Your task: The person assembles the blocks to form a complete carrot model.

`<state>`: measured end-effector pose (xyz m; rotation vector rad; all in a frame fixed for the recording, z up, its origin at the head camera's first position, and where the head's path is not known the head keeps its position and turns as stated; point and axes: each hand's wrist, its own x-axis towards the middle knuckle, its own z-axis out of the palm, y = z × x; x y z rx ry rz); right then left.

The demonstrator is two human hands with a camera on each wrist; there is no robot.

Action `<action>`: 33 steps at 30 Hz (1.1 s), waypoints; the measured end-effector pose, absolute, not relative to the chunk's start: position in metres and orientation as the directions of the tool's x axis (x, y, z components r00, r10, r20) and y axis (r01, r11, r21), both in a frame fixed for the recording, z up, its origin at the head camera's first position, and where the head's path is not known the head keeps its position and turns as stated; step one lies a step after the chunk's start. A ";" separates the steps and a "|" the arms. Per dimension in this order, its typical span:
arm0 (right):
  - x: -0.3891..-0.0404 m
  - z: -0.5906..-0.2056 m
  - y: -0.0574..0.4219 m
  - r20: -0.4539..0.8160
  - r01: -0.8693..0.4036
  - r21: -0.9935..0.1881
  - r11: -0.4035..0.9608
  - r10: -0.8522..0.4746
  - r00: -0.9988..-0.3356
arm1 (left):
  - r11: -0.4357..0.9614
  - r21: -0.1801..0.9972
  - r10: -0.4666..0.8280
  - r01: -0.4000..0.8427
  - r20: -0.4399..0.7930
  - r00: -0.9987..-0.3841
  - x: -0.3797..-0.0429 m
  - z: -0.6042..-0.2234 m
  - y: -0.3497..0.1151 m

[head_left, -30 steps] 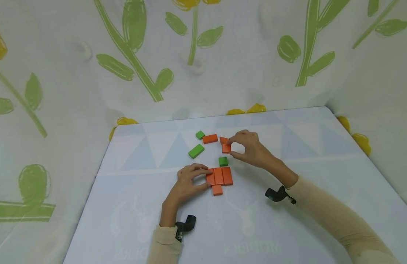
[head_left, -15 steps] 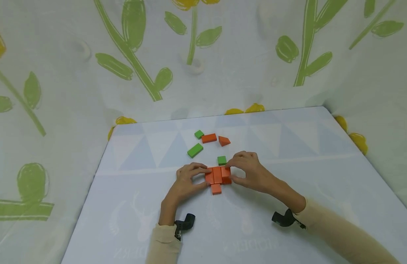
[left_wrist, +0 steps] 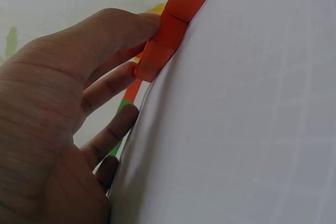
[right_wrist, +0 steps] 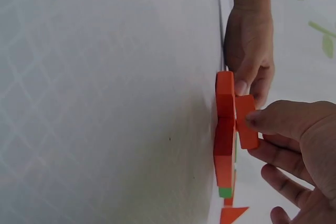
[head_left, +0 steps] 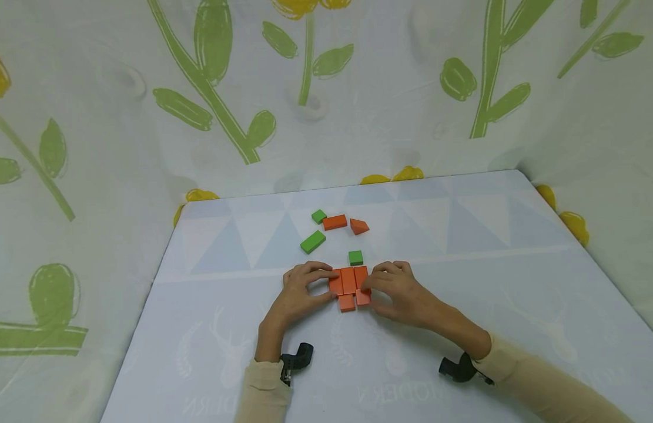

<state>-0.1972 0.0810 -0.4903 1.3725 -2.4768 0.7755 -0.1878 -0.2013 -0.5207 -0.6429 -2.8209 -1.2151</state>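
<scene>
Three orange rectangular blocks (head_left: 348,281) lie side by side on the table, with a small orange square block (head_left: 347,303) against their near edge. My left hand (head_left: 302,288) holds the leftmost block by its ends between thumb and fingers; the left wrist view shows the thumb at an orange block's edge (left_wrist: 157,51). Between the thumb and fingers of my right hand (head_left: 405,294) is another orange square block (head_left: 363,298), just right of the first one. In the right wrist view this pinched block (right_wrist: 245,121) stands slightly higher off the table than the others.
A green square block (head_left: 355,257) lies just behind the row. Farther back are a green rectangular block (head_left: 312,241), a small green block (head_left: 318,216), an orange rectangular block (head_left: 335,222) and an orange triangular block (head_left: 359,226). A leaf-patterned curtain (head_left: 379,117) surrounds the table (head_left: 199,329).
My right hand has brought the orange square block from beside the triangular block toward me, over the row's right block, to its near edge. The left hand stays in place.
</scene>
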 end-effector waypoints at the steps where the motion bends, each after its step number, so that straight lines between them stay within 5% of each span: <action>1: -0.197 -0.490 0.081 0.414 -0.834 -0.346 0.430 -0.727 -0.547 | 0.618 0.694 0.368 0.369 0.160 -0.916 -0.188 -0.520 -0.201; 33: -0.191 -0.498 0.077 0.387 -0.817 -0.335 0.468 -0.722 -0.573 | 0.643 0.677 0.360 0.359 0.147 -0.921 -0.186 -0.521 -0.201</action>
